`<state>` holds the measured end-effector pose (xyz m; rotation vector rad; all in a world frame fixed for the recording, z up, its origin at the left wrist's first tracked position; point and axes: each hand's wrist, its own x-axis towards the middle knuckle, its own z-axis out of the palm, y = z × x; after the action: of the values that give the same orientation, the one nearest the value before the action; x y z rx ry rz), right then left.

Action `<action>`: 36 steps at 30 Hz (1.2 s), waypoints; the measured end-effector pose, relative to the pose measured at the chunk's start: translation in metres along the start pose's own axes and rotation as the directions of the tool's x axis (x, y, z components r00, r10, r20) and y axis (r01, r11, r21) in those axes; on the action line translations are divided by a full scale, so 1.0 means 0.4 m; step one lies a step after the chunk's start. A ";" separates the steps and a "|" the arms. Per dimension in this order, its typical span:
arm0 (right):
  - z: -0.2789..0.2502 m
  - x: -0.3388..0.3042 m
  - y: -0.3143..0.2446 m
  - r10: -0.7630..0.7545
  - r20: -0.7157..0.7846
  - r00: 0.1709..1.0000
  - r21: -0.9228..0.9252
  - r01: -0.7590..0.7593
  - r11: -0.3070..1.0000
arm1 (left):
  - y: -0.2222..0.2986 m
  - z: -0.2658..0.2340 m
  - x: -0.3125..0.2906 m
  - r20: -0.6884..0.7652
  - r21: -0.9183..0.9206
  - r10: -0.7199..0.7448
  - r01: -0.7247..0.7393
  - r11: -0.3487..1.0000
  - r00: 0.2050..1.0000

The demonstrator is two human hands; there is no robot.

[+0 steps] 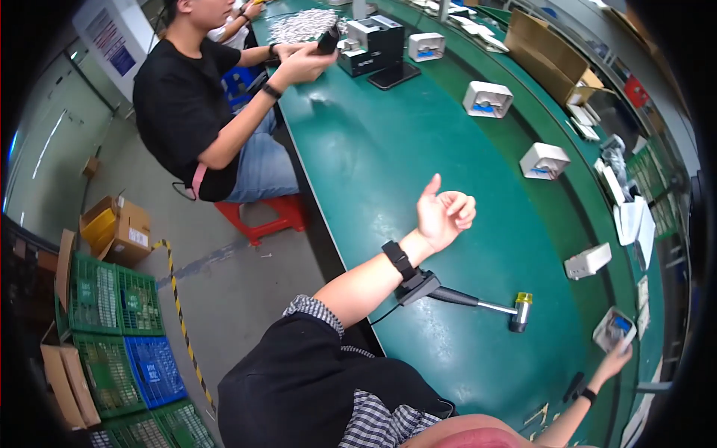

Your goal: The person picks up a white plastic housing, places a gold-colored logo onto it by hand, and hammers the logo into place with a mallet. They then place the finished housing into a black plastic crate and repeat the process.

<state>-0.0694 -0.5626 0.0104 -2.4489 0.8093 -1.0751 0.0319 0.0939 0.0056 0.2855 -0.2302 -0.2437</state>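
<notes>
My left hand (pixel 447 215) is raised over the green table, thumb up and fingers loosely curled, holding nothing. A black strap with a small device sits on its wrist. Below that hand lies a two-faced hammer (pixel 493 307) with a black handle and a yellow-and-metal head. At the lower right, my right hand (pixel 614 363) reaches to a white plastic box (pixel 607 325) with something blue inside. Its fingers grip the box's near edge, though blur hides exactly how. Another white box (pixel 588 261) stands just beyond it.
Several more white boxes, such as one (pixel 544 161), line the darker green strip. Across the far left side, a seated person (pixel 183 101) holds a black object beside a black machine (pixel 372 46). A cardboard carton (pixel 547 56) stands behind. Crates (pixel 153 371) are stacked on the floor.
</notes>
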 end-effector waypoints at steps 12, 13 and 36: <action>-0.360 -0.454 -0.708 -0.652 0.619 0.439 0.108 0.774 0.624 | -0.049 -0.005 -0.001 0.219 0.627 -0.018 -0.126 0.769 0.976; -0.340 -0.491 -0.721 -0.647 0.656 0.389 0.206 0.732 0.649 | -0.057 -0.012 -0.003 0.205 0.659 -0.072 -0.083 0.748 0.976; 0.179 -0.110 -0.544 0.243 0.431 0.869 0.001 -0.270 0.963 | -0.133 0.012 -0.006 -0.130 0.987 -0.431 0.156 0.027 0.893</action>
<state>0.0392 -0.3599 0.0511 -2.3130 0.9018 -0.4311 0.0177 0.0437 -0.0066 1.7942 -0.5484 -0.5335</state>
